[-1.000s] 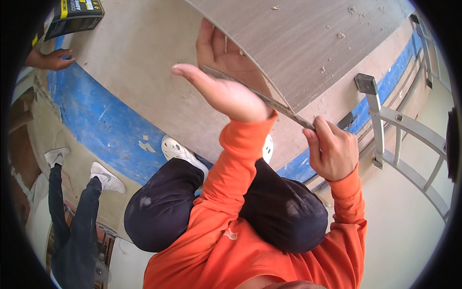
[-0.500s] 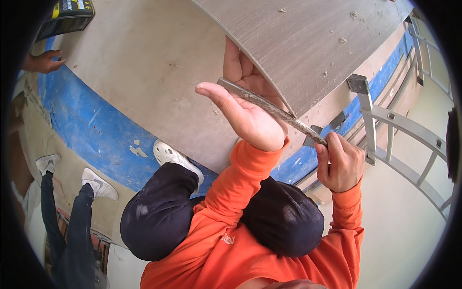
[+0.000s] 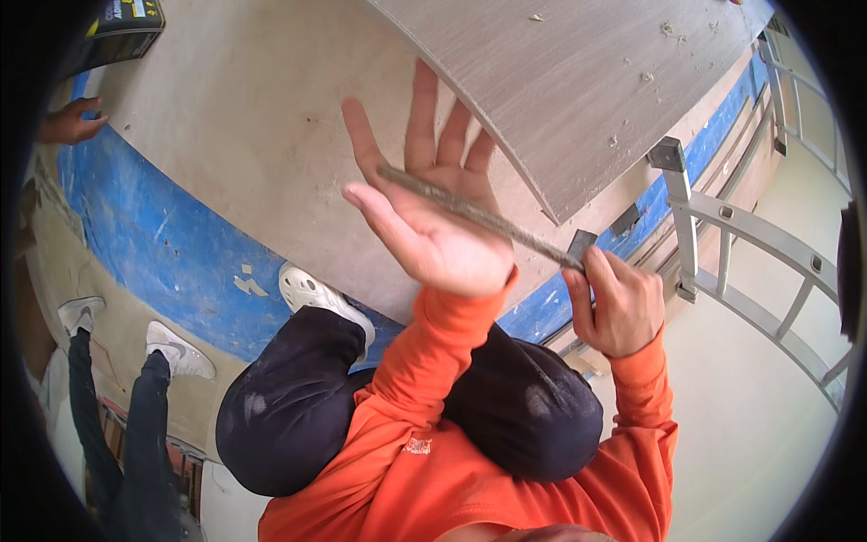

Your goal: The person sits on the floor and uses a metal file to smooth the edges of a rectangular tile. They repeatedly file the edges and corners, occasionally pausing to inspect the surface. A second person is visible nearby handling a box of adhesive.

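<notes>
A long, thin, dusty file (image 3: pixel 483 217) slants across my open left palm. My right hand (image 3: pixel 623 303) is closed around its near right end. My left hand (image 3: pixel 452 248) has its palm up and fingers spread, with the file's far end by the base of the index finger. Just beyond the file is the corner of a grey wood-grain board (image 3: pixel 578 99), with pale shavings scattered on top. My left fingers lie alongside the board's left edge. A narrow gap shows between the file and the board's corner.
Below the board lies a large beige panel (image 3: pixel 253 154), bordered by blue sheeting (image 3: pixel 153 217). A metal ladder (image 3: pixel 759 235) stands on the right. At the far left are another person's hand (image 3: pixel 74 122) and shoes (image 3: pixel 179 350), with a dark box (image 3: pixel 122 36) above.
The file has moved slightly left and toward me, off the board's corner. My left fingers have spread out from partly behind the board. My right hand has shifted a little left and down with the file.
</notes>
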Available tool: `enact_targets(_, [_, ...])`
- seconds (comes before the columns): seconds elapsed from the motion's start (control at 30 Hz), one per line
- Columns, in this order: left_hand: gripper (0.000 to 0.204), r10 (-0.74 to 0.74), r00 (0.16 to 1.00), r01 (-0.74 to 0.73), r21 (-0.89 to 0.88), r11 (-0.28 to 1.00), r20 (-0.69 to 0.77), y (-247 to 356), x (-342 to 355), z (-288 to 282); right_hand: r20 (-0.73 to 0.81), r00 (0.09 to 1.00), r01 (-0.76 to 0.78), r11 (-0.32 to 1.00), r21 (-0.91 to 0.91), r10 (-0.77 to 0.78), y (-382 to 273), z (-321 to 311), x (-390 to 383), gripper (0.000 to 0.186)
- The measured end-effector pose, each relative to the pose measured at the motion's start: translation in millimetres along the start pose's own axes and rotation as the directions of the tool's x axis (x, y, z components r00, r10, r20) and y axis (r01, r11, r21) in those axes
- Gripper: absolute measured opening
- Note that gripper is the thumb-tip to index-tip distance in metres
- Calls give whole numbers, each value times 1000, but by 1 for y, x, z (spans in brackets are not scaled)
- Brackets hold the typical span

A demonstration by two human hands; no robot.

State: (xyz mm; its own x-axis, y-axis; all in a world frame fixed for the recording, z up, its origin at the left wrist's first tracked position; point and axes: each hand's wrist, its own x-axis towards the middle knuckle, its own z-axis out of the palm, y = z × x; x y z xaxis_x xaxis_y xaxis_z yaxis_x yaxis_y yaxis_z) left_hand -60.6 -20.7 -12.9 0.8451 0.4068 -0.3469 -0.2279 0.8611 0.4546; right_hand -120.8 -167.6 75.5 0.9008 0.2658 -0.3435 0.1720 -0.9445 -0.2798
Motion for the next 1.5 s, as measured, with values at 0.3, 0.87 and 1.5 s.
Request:
enact_targets(0.3, [83, -117, 991, 116, -20, 993, -68, -10, -6, 34, -82, 994, -63, 998, 31, 66, 2, -8, -10, 21])
enact_targets(0.87, [74, 32, 967, 36, 262, 964, -251, -5, 21, -11, 162, 980, -113, 994, -4, 112, -4, 11, 10, 26])
enact_targets(1.5, [6, 107, 747, -656, 700, 283, 656, -3, -44, -43, -293, 856, -263, 847, 461, 426, 82, 240, -42, 14])
